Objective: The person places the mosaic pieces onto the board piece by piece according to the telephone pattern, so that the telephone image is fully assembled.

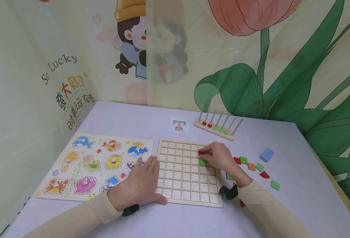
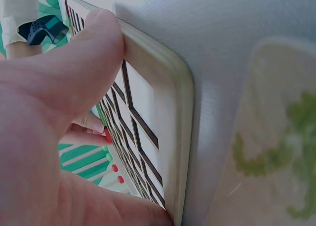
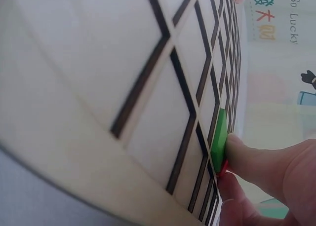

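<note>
A wooden grid board (image 1: pixel 181 175) lies on the table between my hands. My left hand (image 1: pixel 141 182) rests with fairly straight fingers along its left edge, the thumb at the near-left corner. Near the board's far right, my right hand (image 1: pixel 220 156) pinches a small red piece (image 1: pixel 200 153) between thumb and fingers, at a cell of the grid. The fingers hide much of that piece. Just in front of it sits a green square piece (image 1: pixel 203 162) in the grid; the right wrist view shows this green piece (image 3: pixel 219 137) beside the thumb.
Loose red, green and orange pieces (image 1: pixel 251 166) lie right of the board, near a blue block (image 1: pixel 266 155). Behind stand a pattern card (image 1: pixel 179 125) and a peg rack (image 1: pixel 214 129) with beads. A sea-animal puzzle (image 1: pixel 98 157) lies left, partly under my left hand.
</note>
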Available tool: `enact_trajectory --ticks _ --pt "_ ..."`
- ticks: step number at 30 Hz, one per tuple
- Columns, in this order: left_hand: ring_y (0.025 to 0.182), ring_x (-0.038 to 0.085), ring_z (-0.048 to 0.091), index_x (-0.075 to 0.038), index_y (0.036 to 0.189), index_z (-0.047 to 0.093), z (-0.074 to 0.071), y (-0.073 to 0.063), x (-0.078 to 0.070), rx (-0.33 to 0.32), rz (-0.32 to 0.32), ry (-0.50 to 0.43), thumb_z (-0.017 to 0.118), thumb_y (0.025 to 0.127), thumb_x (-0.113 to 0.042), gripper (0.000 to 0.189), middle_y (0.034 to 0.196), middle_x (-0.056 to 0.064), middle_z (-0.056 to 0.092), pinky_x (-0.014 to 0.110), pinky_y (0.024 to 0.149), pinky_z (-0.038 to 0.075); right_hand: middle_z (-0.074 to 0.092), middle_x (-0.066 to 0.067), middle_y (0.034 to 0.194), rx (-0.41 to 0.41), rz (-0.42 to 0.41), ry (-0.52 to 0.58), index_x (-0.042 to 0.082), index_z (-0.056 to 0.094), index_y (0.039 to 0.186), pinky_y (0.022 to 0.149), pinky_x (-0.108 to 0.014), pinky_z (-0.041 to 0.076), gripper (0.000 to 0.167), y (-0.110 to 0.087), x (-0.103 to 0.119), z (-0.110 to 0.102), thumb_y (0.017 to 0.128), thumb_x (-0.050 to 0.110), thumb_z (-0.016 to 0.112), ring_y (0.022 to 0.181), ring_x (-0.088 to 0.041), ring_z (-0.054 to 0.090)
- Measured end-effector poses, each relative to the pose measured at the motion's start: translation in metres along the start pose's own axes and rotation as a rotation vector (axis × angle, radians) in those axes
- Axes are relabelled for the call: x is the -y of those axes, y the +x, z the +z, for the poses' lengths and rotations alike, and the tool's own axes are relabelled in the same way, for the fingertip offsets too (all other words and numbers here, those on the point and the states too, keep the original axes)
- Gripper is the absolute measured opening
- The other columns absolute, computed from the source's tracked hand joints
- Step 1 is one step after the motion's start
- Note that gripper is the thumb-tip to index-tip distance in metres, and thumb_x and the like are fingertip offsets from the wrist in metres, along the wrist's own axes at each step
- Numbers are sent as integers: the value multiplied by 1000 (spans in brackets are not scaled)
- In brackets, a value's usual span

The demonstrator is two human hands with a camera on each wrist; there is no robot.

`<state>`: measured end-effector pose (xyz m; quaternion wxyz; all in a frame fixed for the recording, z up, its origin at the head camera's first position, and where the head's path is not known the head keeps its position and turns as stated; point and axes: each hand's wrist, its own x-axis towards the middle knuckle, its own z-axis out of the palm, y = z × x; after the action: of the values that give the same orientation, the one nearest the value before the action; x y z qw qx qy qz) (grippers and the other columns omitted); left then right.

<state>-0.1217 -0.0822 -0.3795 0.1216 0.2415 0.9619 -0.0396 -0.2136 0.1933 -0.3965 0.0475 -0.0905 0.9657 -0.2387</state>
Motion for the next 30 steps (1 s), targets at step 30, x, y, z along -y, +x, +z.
enact_trajectory --ticks 30 --pt "156 35 31 3 153 42 0 0 -1 5 -13 12 65 75 -84 120 165 21 36 57 126 28 74 -10 100 -52 -19 30 8 76 122 60 -27 42 32 -11 -1 0 91 17 77 75 -17 56"
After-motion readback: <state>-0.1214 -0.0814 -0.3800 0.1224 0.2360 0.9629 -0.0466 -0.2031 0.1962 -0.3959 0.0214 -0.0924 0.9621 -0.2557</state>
